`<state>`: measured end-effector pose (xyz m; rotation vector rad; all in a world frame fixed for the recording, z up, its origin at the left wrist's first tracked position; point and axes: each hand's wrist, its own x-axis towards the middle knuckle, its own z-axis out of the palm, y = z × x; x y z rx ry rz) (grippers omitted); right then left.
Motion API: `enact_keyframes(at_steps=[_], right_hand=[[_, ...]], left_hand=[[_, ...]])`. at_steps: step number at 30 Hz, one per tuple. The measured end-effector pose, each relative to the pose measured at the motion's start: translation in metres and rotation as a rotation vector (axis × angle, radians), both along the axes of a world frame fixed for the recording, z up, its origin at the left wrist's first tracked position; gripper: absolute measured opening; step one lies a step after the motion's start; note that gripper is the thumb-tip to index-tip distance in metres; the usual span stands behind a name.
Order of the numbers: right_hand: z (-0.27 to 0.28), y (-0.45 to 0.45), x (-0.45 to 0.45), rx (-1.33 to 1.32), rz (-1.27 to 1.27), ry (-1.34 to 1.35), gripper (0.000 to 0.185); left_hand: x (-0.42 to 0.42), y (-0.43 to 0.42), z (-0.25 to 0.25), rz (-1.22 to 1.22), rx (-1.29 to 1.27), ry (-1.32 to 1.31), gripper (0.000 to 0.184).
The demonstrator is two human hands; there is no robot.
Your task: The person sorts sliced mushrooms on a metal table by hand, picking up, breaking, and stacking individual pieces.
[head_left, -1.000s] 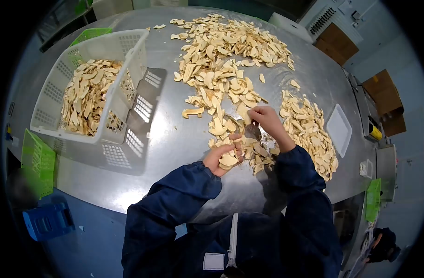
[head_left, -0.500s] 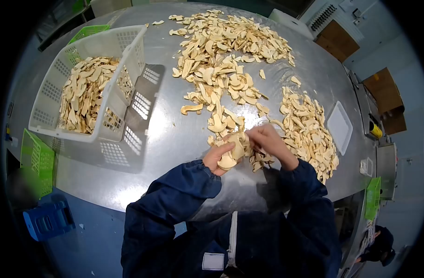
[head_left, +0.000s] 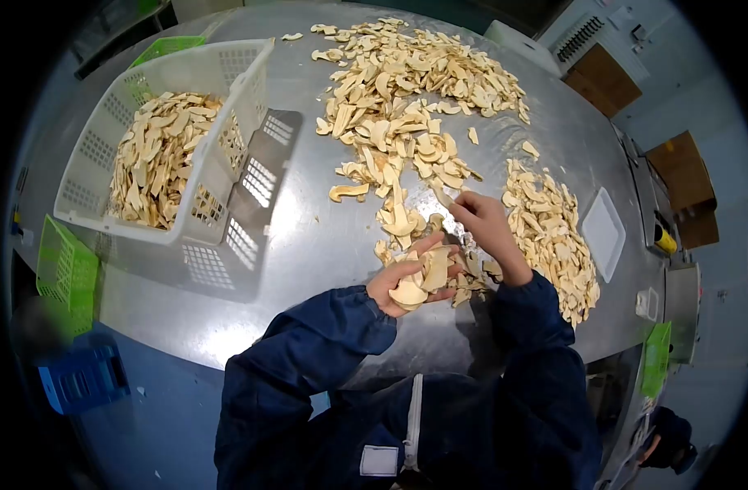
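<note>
My left hand lies palm up with several pale dried mushroom slices in it, the thumb over them. Ahead and to its right, my right hand pinches a single mushroom slice by one end, above the near end of the middle heap. A long heap of mushroom slices runs from the far side of the table down to my hands. Another heap lies just right of my right hand. A few darker slices sit on the metal below it.
A white perforated basket with mushroom slices stands on the left of the steel table. A white tray lies at the right edge. Green crates and a blue stool-like item are at left; a person is at lower right.
My right hand has moved forward, away from my left hand, and now holds out one slice. The fingers of my left hand have spread wider under its slices.
</note>
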<state>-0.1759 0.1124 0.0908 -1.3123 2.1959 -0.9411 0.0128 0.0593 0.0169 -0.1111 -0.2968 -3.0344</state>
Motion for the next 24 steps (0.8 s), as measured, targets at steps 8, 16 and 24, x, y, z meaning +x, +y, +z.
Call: enact_keyframes(at_steps=[8,16,24], right_hand=[[0.007,-0.012,0.009,0.021,0.077,0.025,0.027],[-0.035,-0.053,0.034,0.091,0.236,0.615,0.033],[-0.002,-0.007,-0.033,0.171,0.093,-0.182,0.025]], left_hand=[[-0.004,0.002,-0.015,0.045,0.125,-0.017,0.058],[0.002,0.005,-0.014,-0.131,0.015,0.018,0.056],[-0.003,0.004,-0.019,-0.055,0.075,-0.147,0.045]])
